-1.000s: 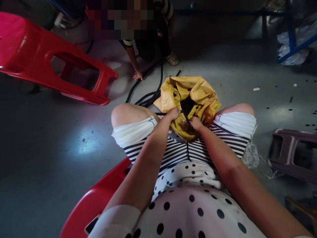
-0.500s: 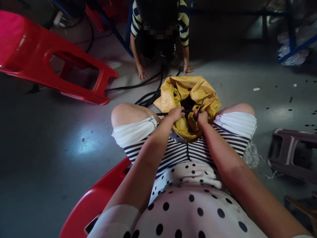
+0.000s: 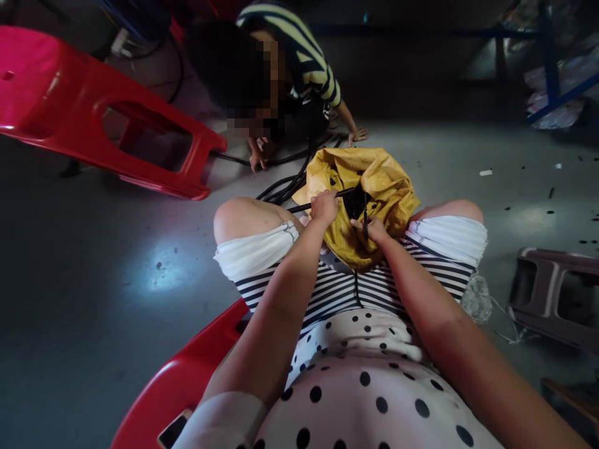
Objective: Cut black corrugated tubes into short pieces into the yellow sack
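- Between my knees [image 3: 238, 218] sits the bag [image 3: 395, 178], its mouth gaping upward, dark bits [image 3: 355, 207] showing inside.
- My left hand [image 3: 324, 207] is curled tight round the hose [image 3: 299, 207] near its end; the black tip pokes out past my fingers, over the opening.
- My right hand [image 3: 374, 229] grasps a slim dark tool [image 3: 365, 215], which stands up across the right part of the opening — a cutter, I'd guess, though it's too small to be sure, and I can't tell whether its blades are parted.
- Tip and tool look close together; whether they touch, I can't tell. To work them well, I'd hold the tip steady and square to the tool, with only a short bit past my grip.
- My left fingertips belong well behind the spot where tool meets hose — a slip there is the risk I'd watch.
- Both hands are best held low over the mouth, so anything loose drops in rather than onto the floor [image 3: 116, 324], where scraps [image 3: 550, 212] lie off right.
- More black hose lies in a coil [image 3: 285, 187] beyond my left knee; a co-worker's hand [image 3: 256, 163] is just beside it, so I'd draw on it gently.
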`<state>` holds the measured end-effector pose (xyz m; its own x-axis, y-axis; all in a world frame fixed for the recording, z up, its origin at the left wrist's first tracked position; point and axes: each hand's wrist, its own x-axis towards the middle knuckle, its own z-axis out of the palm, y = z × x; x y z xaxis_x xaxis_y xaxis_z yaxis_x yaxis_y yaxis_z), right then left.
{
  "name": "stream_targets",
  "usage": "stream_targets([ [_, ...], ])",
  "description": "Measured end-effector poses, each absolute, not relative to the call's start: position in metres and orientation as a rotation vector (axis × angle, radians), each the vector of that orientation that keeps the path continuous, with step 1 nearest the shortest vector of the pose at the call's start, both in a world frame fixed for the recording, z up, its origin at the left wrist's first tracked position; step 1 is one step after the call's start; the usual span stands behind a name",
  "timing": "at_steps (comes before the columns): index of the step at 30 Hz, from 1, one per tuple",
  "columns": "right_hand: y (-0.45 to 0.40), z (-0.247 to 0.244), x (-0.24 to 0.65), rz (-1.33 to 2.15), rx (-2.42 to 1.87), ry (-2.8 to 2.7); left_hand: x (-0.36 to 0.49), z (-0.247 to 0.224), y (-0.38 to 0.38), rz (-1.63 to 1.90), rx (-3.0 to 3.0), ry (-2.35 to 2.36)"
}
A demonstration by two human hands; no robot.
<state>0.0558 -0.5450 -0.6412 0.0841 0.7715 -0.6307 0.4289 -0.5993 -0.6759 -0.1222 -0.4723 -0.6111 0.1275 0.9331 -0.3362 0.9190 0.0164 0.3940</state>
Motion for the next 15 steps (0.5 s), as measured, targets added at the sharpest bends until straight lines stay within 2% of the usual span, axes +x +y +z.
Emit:
stream_targets([
  [8,-0.5448,-0.6500,0.0577,1.432,-2.013,-1.121,-0.1193,-0.6055,-0.4738,0.069,1.871,1.728],
  [15,-0.5441,-0.6526,0.0543,1.703,-1.959,-1.046,-0.1189,-0.6054,-0.4736,0.115,1.850,1.746],
])
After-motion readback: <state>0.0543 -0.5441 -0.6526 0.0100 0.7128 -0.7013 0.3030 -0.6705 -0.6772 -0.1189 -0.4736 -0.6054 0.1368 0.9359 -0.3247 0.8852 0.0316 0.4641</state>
